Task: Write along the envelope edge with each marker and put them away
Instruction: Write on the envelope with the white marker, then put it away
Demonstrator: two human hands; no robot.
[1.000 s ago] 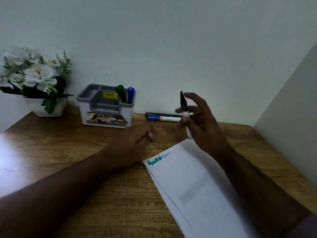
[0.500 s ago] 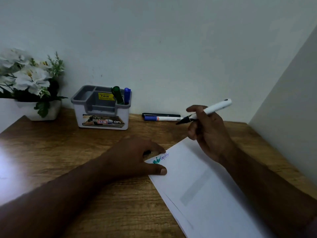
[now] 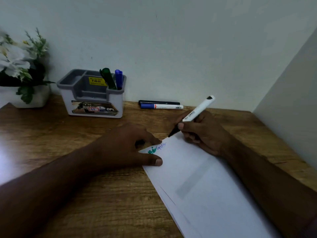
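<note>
A white envelope [image 3: 197, 170] lies slantwise on the wooden desk [image 3: 68, 134], its far corner carrying a green scrawl [image 3: 151, 150] and, just beside it, a finer blue one [image 3: 161, 145]. The right hand [image 3: 204, 133] is closed round a white-barrelled marker [image 3: 193, 115] with a dark nib, uncapped; the nib sits at the envelope's upper edge, just past the blue writing, though whether it touches the paper cannot be told. The left hand [image 3: 130, 148] lies on the envelope's corner, thumb out along the near edge and fingers curled round something small and dark, possibly the cap; it cannot be made out.

Behind, near the wall, stands a grey and white desk organiser [image 3: 92, 95] with a yellow price sticker. Its right rear compartment holds a green marker [image 3: 108, 78], leaning left, and a blue marker [image 3: 118, 79] beside it, more upright; the other compartments appear to hold nothing. To its right, apart from it, two pens lie side by side along the wall: a black pen [image 3: 159, 102] behind and a blue-capped white marker [image 3: 162, 106] in front. A pot of white artificial flowers [image 3: 20, 66] stands at the far left.

Half a second ago the right hand held the marker higher, clear of the envelope; it has since dropped to the edge, while the left hand has stayed put.
</note>
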